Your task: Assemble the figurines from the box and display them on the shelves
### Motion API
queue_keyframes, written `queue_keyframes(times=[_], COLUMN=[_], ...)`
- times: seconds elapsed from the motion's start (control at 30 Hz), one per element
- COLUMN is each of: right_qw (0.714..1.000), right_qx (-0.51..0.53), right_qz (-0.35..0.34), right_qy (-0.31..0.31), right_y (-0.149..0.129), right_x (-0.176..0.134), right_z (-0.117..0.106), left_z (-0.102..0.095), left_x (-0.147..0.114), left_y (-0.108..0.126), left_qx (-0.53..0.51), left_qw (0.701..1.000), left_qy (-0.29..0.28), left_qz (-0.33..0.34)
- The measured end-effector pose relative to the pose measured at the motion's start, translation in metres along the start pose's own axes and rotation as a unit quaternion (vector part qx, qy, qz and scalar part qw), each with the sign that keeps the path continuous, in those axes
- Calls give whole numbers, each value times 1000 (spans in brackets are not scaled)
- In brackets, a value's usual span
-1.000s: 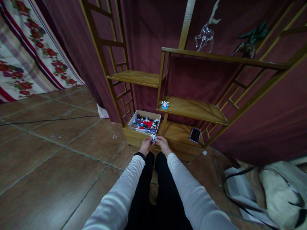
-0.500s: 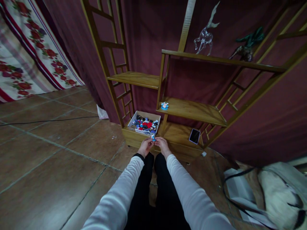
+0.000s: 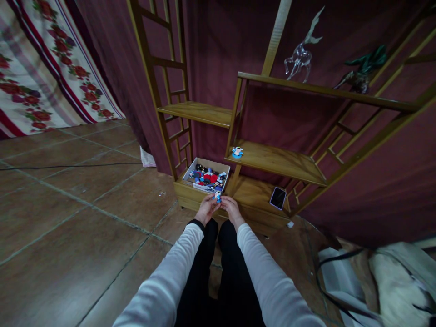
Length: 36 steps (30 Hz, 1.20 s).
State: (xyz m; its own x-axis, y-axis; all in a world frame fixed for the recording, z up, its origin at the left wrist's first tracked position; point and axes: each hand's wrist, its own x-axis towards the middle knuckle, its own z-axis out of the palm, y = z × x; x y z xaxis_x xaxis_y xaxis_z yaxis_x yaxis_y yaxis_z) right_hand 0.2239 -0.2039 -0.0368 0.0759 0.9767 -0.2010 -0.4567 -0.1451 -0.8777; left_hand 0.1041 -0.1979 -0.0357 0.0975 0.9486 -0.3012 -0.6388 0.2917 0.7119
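A small blue-and-white figurine is held up between my two hands, in front of the box. My left hand has its fingers closed on the figurine's left side. From the other side, the fingertips of my right hand pinch it low down. Just beyond them a white cardboard box holds several jumbled figurines in red, black, blue and white. Another blue-and-white figurine stands upright on a round blue base at the left end of the middle shelf.
The wooden display shelf stands against a maroon curtain. A phone or tablet lies on its lower right board. On top are a clear deer-like ornament and a dark green horse-like one. A pale bag lies at the right.
The view has shifted slightly, so the shelf appears a little further right. Both hands still hold the figurine, which appears turned slightly.
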Motion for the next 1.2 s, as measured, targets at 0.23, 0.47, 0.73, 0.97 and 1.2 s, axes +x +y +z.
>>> queue_keyframes(times=[0.23, 0.47, 0.73, 0.97, 1.2], right_qw=[1000, 999, 999, 998, 996], right_qx=[-5, -22, -24, -11, -49], right_qz=[15, -28, -29, -21, -52], right_qy=[-20, -9, -27, -65, -46], right_y=[4, 13, 13, 6, 8], right_x=[6, 13, 18, 10, 10], right_z=[-2, -3, -9, -6, -2], left_z=[6, 10, 7, 4, 2], left_x=[2, 2, 3, 6, 8], left_y=[-6, -7, -3, -1, -4], left_qx=[39, 58, 18, 14, 13], left_qw=[996, 995, 999, 999, 999], left_qy=[37, 38, 36, 36, 37], left_qz=[75, 68, 34, -5, 2])
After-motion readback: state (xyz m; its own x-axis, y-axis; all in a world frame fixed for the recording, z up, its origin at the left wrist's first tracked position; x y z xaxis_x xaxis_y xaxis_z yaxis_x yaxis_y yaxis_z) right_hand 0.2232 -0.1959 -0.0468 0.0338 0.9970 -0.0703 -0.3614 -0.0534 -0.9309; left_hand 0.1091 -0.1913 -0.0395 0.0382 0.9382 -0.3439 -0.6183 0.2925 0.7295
